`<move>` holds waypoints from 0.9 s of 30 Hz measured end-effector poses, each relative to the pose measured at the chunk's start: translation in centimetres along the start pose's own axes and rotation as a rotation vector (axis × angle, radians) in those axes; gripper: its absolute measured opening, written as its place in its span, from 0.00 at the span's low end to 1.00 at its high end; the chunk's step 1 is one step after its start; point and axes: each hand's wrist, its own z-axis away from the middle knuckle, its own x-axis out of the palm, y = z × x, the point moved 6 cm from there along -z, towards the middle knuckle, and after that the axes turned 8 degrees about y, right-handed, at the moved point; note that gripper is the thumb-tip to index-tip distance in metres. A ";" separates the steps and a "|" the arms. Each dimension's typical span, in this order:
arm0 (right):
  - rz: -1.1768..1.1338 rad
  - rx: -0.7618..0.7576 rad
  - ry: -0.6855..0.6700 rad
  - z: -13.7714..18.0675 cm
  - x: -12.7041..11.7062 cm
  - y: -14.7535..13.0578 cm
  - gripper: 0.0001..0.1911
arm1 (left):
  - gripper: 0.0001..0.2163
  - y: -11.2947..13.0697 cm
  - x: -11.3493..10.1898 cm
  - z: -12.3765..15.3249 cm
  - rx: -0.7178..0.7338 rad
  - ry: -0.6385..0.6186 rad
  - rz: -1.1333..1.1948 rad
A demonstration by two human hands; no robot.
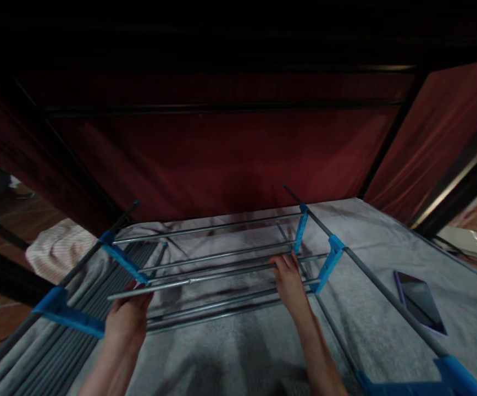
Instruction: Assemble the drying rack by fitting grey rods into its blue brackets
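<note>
A rack frame of grey metal tubes joined by blue plastic brackets [329, 265] lies on a grey cloth. Across its middle runs a loose-ended grey tube [214, 276], slightly tilted, with its left end free near the left bracket [67, 314]. My left hand [128, 314] grips this tube close to that end, its fingers partly hidden beneath. Near the far right bracket [301, 230], my right hand [287, 278] is wrapped round the tube's other end. Several crossbars [222, 254] span between the left and right brackets behind and below the held tube.
Several loose grey tubes [71, 352] lie side by side at the left. A phone [420, 302] rests on the grey cloth [381, 234] at the right. Dark red panels [238, 159] with black framing rise behind the rack. Another blue bracket [459, 377] is at lower right.
</note>
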 end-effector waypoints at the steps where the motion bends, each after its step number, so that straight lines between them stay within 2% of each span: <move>1: -0.002 0.002 0.004 0.1 0.0 0.0 0.17 | 0.13 0.0 -0.2 1.4 -0.063 0.009 0.023; 3: -0.009 -0.001 0.006 0.2 0.2 0.0 0.16 | 0.15 0.5 0.0 4.3 -0.150 -0.041 0.035; 5: -0.029 -0.010 0.003 0.3 0.5 -0.2 0.15 | 0.16 1.2 1.1 7.0 -0.214 -0.137 0.059; 8: -0.092 0.009 -0.007 0.1 1.0 -1.1 0.12 | 0.17 1.9 4.1 11.0 -0.265 -0.340 0.107; 10: -0.159 0.043 -0.041 -0.1 1.2 -2.5 0.11 | 0.15 3.0 6.3 13.3 -0.205 -0.425 0.142; 13: -0.284 0.084 -0.098 -0.6 0.8 -5.2 0.12 | 0.10 7.3 9.5 16.3 0.056 -0.537 0.232; 16: -0.425 0.087 -0.108 -1.2 -0.6 -7.0 0.18 | 0.06 15.1 11.0 18.3 0.544 -0.557 0.311; 18: -0.508 0.137 -0.080 -1.5 -1.7 -6.5 0.23 | 0.06 19.8 11.3 18.8 0.811 -0.513 0.322; 20: -0.571 0.237 -0.024 -1.5 -2.6 -4.7 0.21 | 0.08 22.1 12.5 18.5 0.974 -0.502 0.141; 21: -0.596 0.293 0.011 -1.5 -3.0 -3.4 0.19 | 0.09 22.3 13.3 18.5 1.044 -0.529 0.019; 23: -0.632 0.393 0.092 -1.2 -3.4 -1.0 0.18 | 0.11 20.1 15.2 18.1 1.047 -0.670 -0.234; 25: -0.646 0.464 0.176 -1.0 -3.6 1.3 0.19 | 0.14 16.1 16.6 18.0 0.960 -0.848 -0.390; 27: -0.643 0.517 0.238 -0.8 -3.4 3.1 0.20 | 0.15 11.5 17.2 18.0 0.920 -0.973 -0.552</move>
